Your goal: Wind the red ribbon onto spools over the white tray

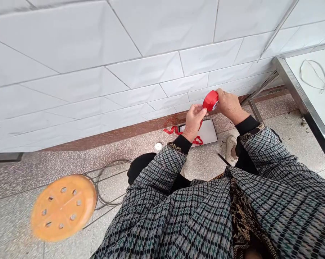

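A roll of red ribbon (210, 100) is gripped by my right hand (229, 105), whose fingers reach into its white core. My left hand (194, 120) is closed at the roll's left side, pinching the ribbon's loose length between thumb and fingers. From there the red ribbon tail (198, 140) hangs and curls down over a white rectangular panel with a dark rim (211, 131) on the floor. Another curl of that ribbon (173, 130) shows left of my left hand. Part of the panel is hidden behind my hand.
White tiled wall (157, 75) rises close in front. At right stands a metal-framed table (299, 93) with a thin looped wire (324, 84) on it. An orange disc with holes (63, 207) and coiled cable (99, 187) lie at left on the speckled floor, near a small white disc (158, 146).
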A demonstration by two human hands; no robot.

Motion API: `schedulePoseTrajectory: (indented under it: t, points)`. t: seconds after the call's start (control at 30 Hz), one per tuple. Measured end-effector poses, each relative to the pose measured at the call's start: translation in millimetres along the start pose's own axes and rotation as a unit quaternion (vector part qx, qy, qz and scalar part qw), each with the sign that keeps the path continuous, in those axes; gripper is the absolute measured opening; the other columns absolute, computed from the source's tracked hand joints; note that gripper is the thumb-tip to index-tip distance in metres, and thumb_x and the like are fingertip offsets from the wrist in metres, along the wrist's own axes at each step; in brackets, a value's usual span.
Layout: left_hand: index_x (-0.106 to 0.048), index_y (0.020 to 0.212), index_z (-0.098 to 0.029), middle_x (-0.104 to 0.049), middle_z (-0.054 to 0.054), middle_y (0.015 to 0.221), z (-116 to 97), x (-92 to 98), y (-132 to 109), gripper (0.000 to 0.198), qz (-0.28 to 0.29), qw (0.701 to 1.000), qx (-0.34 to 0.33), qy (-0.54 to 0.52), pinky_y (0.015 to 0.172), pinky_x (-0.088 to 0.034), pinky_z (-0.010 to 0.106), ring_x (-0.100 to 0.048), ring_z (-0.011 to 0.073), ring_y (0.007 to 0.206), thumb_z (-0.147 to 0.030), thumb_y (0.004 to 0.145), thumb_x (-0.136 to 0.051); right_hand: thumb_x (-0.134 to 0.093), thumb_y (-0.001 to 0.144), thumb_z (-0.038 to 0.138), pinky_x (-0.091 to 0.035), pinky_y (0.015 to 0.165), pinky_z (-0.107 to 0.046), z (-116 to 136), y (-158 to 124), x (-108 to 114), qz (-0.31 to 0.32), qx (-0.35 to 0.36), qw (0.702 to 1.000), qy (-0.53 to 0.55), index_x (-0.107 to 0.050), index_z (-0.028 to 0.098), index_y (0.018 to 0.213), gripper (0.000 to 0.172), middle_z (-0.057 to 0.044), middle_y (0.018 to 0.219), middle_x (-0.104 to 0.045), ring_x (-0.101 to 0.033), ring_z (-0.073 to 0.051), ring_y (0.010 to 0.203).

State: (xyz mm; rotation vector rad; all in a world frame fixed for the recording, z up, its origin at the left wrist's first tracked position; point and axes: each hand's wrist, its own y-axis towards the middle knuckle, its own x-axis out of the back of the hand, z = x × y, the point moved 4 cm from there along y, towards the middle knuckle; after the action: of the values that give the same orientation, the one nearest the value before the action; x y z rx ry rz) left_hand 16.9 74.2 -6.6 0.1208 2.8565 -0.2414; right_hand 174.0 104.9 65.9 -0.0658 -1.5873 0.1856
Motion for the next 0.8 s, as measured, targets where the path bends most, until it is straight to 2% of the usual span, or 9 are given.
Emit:
schedulePoseTrajectory:
  t: [0.13,0.3,0.43,0.53,0.6,0.8]
  points:
    - [-0.06,0.096,-0.022,-0.068,-0.005,0.079,-2,0.9,3,0.022,-0.002,1.0,0.014,-0.009,0.072,-0.054,0.027,-0.06,0.0088,0.064,-0.023,0.091,-0.081,-0.048,0.106,0.016,-0.049,0.084,-0.035,-2,2,-3,-0.005,-0.003,1.0,-0.004,-0.059,0.008,0.139,0.035,-0.027,0.123,-0.079,-0.077,-0.036,0.114]
    - [-0.068,0.096,-0.021,-0.065,-0.006,0.073,-4,3.3,2,0.016,0.019,0.999,0.027,0.001,0.065,-0.048,0.025,-0.054,0.0076,0.06,-0.028,0.092,-0.082,-0.044,0.108,0.017,-0.049,0.083,-0.035,-4,3,-6,-0.017,0.003,1.0,-0.003,-0.06,0.008,0.138,0.035,-0.028,0.124,-0.078,-0.077,-0.037,0.113]
    - [-0.071,0.089,-0.021,-0.063,-0.004,0.072,-5,5.1,1,0.02,0.054,0.998,0.009,0.026,0.069,-0.05,0.027,-0.057,0.0099,0.064,-0.037,0.092,-0.082,-0.045,0.11,0.018,-0.05,0.084,-0.036,-5,2,-7,-0.015,0.007,1.0,-0.003,-0.061,0.009,0.14,0.035,-0.027,0.125,-0.078,-0.077,-0.036,0.114]
    - [-0.072,0.087,-0.023,-0.071,0.001,0.09,-11,10.2,2,0.017,0.018,0.996,-0.049,0.078,0.083,-0.055,0.03,-0.066,0.0143,0.084,-0.035,0.09,-0.083,-0.043,0.111,0.017,-0.049,0.085,-0.035,-6,1,-8,-0.012,0.007,1.0,-0.007,-0.061,0.01,0.139,0.034,-0.026,0.124,-0.079,-0.077,-0.035,0.115]
    - [-0.071,0.085,-0.023,-0.072,0.002,0.098,-16,13.0,3,0.013,-0.011,0.988,-0.096,0.118,0.09,-0.056,0.032,-0.066,0.0164,0.093,-0.028,0.089,-0.082,-0.041,0.111,0.016,-0.049,0.085,-0.035,-7,0,-8,-0.009,0.005,1.0,-0.009,-0.061,0.01,0.137,0.034,-0.026,0.123,-0.079,-0.077,-0.036,0.115]
    - [-0.067,0.087,-0.024,-0.066,0.0,0.087,-21,14.1,2,0.011,-0.018,0.985,-0.114,0.127,0.084,-0.053,0.032,-0.057,0.0155,0.08,-0.022,0.093,-0.076,-0.042,0.108,0.015,-0.049,0.085,-0.038,-7,-4,-5,0.013,0.005,1.0,-0.01,-0.06,0.008,0.137,0.035,-0.029,0.127,-0.077,-0.076,-0.038,0.115]
